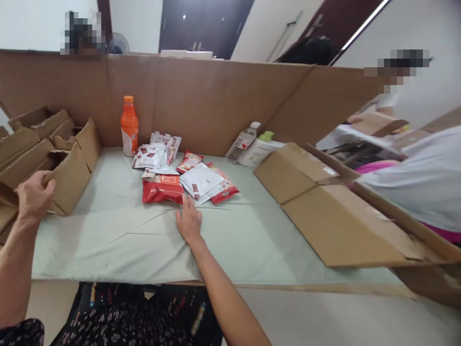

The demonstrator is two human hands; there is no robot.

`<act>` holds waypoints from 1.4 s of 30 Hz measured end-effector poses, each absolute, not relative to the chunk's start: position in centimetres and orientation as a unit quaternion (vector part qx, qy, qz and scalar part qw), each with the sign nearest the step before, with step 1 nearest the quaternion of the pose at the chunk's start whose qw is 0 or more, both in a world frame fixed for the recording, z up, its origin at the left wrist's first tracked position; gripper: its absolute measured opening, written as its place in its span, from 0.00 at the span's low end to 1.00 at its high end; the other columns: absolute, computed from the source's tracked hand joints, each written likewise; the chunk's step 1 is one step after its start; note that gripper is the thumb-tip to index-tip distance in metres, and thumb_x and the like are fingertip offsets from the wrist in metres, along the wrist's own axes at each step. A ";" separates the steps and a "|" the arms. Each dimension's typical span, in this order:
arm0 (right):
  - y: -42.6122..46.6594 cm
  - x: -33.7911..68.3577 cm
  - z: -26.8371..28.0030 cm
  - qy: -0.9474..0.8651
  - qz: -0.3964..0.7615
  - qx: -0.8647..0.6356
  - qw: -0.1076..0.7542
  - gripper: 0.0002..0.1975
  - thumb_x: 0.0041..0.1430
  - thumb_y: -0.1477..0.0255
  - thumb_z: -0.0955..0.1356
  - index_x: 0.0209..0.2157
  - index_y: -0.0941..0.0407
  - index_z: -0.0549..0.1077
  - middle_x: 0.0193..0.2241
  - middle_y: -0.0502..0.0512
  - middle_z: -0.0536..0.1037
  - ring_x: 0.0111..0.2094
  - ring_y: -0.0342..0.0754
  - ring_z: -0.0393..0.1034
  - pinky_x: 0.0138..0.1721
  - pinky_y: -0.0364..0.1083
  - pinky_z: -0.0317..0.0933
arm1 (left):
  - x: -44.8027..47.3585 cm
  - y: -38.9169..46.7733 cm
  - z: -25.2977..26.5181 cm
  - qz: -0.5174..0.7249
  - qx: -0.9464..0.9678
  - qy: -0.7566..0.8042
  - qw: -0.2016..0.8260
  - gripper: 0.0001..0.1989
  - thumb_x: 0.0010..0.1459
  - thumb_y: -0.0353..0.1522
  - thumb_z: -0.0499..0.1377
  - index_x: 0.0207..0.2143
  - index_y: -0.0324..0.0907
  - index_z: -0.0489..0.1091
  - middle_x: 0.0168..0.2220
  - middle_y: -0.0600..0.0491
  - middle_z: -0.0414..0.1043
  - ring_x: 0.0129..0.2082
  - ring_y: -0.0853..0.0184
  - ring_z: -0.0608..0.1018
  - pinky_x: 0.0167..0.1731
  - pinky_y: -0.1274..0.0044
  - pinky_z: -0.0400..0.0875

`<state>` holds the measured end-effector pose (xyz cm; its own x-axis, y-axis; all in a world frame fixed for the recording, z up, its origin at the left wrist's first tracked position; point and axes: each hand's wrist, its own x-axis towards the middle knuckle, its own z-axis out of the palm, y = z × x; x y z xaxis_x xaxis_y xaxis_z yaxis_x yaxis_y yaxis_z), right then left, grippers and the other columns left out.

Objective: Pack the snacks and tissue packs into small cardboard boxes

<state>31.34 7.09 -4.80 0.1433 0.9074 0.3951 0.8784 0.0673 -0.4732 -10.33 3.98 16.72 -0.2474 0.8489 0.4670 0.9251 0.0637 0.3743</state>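
Observation:
My left hand [35,194] is closed over the front edge of an open cardboard box [74,178] at the left of the table. In the middle, my right hand [189,218] reaches forward, fingers stretched out, its fingertips at the edge of the packets. There a red packet [163,192] lies beside white sachets [201,181]. Another red packet [225,192] is partly covered by those sachets. Farther back, more white sachets [149,156] lie in a heap, with a small red packet [189,161] to their right.
An orange bottle [129,127] stands behind the sachets. A clear bottle [243,144] and a white bottle with a green cap [260,149] lean at the back. Cardboard panels [209,105] wall off the far side; a cardboard box [334,221] lies right. Other people are beyond.

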 end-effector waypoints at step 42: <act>-4.2 44.6 1.3 -0.595 0.029 -0.662 0.456 0.13 0.63 0.68 0.65 0.41 0.51 0.83 0.40 0.58 0.84 0.44 0.57 0.77 0.51 0.57 0.70 | 0.8 -3.6 11.8 -0.351 -0.811 -0.465 0.046 0.15 0.57 0.36 0.61 0.46 0.60 0.77 0.74 0.73 0.52 0.75 0.48 0.57 0.74 0.51 0.49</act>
